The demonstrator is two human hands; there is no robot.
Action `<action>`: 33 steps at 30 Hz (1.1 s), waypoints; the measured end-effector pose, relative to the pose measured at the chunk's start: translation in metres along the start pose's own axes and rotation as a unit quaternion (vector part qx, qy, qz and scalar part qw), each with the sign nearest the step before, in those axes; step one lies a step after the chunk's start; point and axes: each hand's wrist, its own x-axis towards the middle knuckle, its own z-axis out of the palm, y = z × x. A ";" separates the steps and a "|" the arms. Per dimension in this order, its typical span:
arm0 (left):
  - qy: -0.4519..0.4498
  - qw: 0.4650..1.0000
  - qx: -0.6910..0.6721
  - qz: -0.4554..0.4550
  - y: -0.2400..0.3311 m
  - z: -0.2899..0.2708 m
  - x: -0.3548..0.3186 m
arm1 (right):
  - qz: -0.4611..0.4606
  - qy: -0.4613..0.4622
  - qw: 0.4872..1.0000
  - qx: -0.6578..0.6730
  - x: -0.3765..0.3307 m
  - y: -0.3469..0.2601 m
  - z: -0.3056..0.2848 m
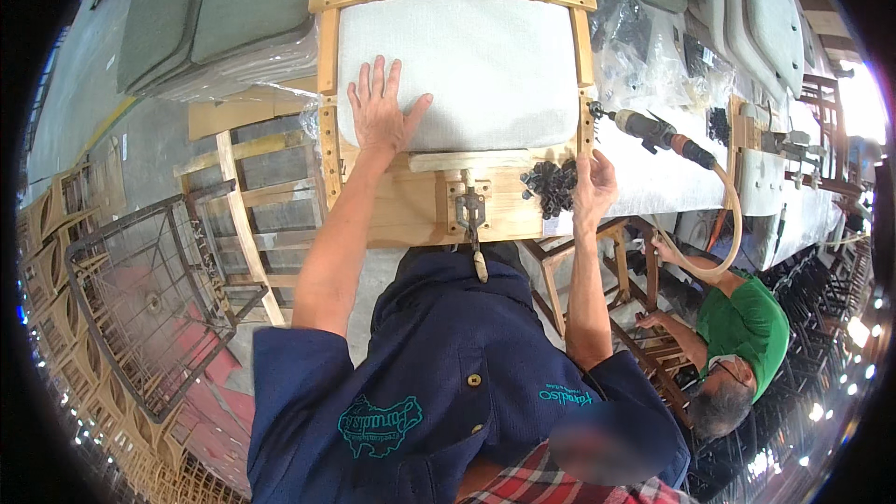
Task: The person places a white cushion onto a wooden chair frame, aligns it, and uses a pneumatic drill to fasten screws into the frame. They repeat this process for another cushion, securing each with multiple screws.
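Note:
A light grey padded seat (457,65) lies in a wooden jig frame (326,47) on the bench in front of me. My left hand (381,121) is spread flat on the near left part of the seat. At the frame's near right side, my right hand (595,191) has its fingers bent together beside the wooden rail; whatever is between them is too small to make out. Just left of that hand sits a heap of small black parts (553,187). A toggle clamp (471,210) with a handle is mounted on the front board. It stands behind a wooden bar (469,161) along the seat's near edge.
A power screwdriver (649,131) with a hose (737,224) lies right of the frame. Stacked grey seats (219,14) and plastic wrap (635,37) lie around. A co-worker in green (747,322) bends over wooden chair frames at right. A metal rack (154,294) stands left.

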 end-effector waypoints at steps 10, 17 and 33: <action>-0.006 1.000 0.008 -0.003 0.004 -0.007 0.002 | -0.061 -0.091 0.928 -0.356 0.020 0.027 -0.060; -0.027 0.999 0.006 -0.020 -0.002 -0.003 0.001 | -0.053 -0.190 0.904 -0.378 -0.015 -0.003 -0.010; -0.002 1.000 -0.016 -0.023 0.000 -0.002 0.000 | -0.128 -0.189 0.854 -0.468 0.002 0.021 0.002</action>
